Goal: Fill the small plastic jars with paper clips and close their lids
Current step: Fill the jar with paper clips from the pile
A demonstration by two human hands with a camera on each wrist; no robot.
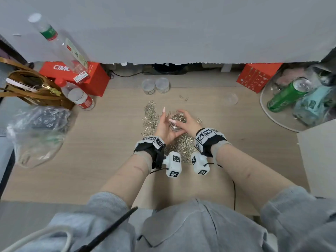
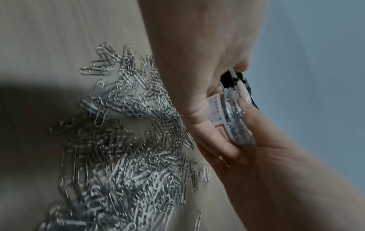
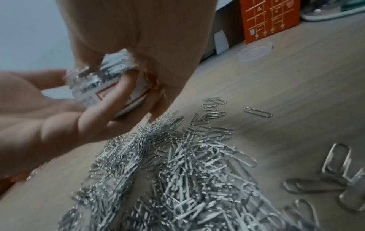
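A small clear jar (image 1: 179, 118), lidless and heaped with paper clips, is held just above the wooden table between both hands. My left hand (image 1: 164, 127) cradles it from the left, with the thumb across its mouth and the fingers curled under its labelled side (image 3: 110, 87). My right hand (image 1: 190, 121) grips its right and far side. A big pile of silver paper clips (image 1: 181, 148) lies under and around the hands. A loose clear lid (image 1: 231, 99) lies to the right. Two more small jars (image 1: 148, 86) (image 1: 162, 85) stand behind the pile.
Red boxes (image 1: 91, 77) (image 1: 256, 77) stand at the back left and right. Water bottles (image 1: 81, 100), a brown bag (image 1: 36, 88) and a plastic bag (image 1: 36, 130) crowd the left; a green can (image 1: 289, 94) and packets lie on the right.
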